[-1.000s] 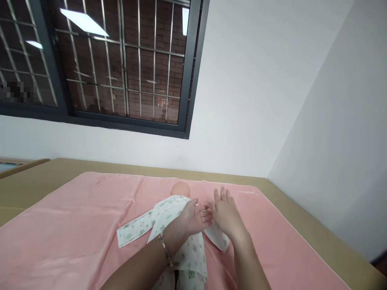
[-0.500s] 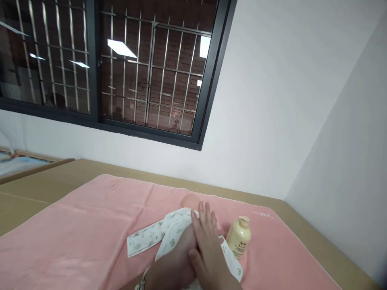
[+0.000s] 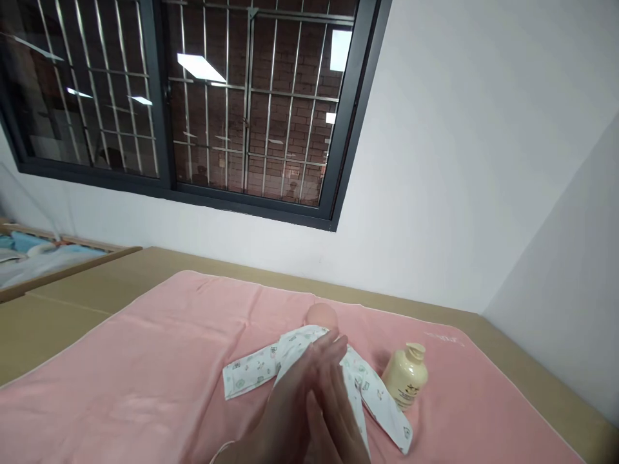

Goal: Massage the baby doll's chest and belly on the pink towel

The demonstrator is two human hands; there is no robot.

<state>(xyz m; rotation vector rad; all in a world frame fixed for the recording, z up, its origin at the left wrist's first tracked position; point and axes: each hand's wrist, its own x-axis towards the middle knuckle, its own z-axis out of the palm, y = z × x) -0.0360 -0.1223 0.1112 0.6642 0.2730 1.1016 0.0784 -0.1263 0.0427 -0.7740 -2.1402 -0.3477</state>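
Creases in the pink mat (image 3: 159,367), left of the fingers, could unsteady whatever rests on it. The clothed doll (image 3: 297,341), lying on it beyond them, might be jolted by a sudden dip. A sideways swing could tip the pump bottle (image 3: 407,377) (upright, to their right). The left hand (image 3: 285,403) and right hand (image 3: 336,412) meet, fingers outstretched, gripping nothing visible.

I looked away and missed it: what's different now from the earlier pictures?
The left hand and right hand, palms apart a second ago, now lie against each other, holding nothing visible. The bottle, out of sight then, now shows on the mat. The whole scene sits further right in the view. The doll stays lying on the mat.
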